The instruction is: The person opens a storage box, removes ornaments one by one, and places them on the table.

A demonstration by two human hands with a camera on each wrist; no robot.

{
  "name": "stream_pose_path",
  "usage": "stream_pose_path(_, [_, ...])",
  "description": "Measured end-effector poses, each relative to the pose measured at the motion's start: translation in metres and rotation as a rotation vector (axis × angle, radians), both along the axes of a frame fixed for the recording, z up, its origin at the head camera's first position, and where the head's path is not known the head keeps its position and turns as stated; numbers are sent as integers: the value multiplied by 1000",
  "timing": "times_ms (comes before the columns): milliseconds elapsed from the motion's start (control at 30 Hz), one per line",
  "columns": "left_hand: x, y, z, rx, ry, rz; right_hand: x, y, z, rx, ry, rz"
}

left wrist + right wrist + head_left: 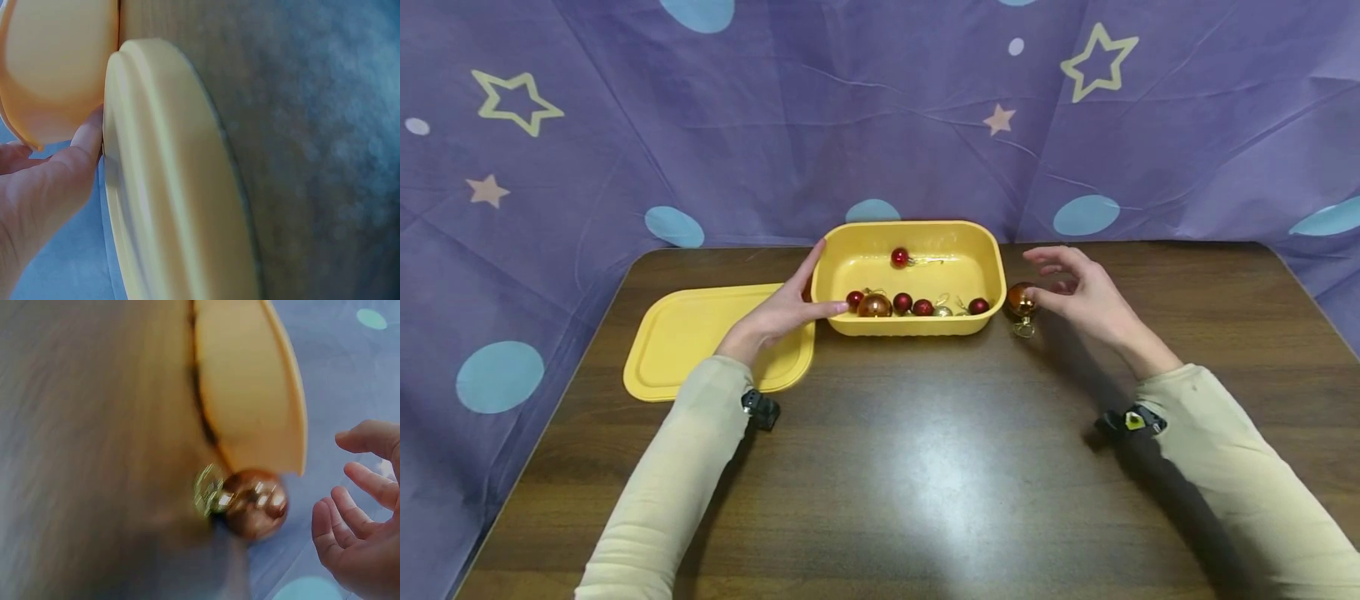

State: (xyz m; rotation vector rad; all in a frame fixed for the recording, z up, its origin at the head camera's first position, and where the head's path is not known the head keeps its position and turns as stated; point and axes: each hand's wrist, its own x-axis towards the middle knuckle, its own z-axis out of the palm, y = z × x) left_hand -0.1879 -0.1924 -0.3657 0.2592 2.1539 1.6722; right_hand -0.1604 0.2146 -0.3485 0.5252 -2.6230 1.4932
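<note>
A yellow plastic container (910, 327) stands near the back of the table with several small Christmas baubles in it, red, gold and one larger copper bauble (875, 306). My left hand (781, 312) holds the container's left end, thumb along the front rim and fingers spread toward the back. To the right of the container, another copper bauble (1021, 298) with a gold hanging loop rests on the table. My right hand (1078, 296) hovers beside it, fingers spread and loosely bent; the right wrist view shows a gap between fingertips and bauble.
A yellow lid (681, 342) lies flat at the left, partly under my left forearm. Behind the brown wooden table (880, 467) hangs a purple cloth (850, 108) with stars and dots, close to the container's back.
</note>
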Motion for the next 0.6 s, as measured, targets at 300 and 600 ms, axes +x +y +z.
stream_pose_path(300, [0, -1, 1, -35, 14, -3, -1, -33, 19, -86, 18, 114])
stream_pose_path(600, [1, 1, 2, -13, -3, -4, -8, -68, 16, -125, -42, 243])
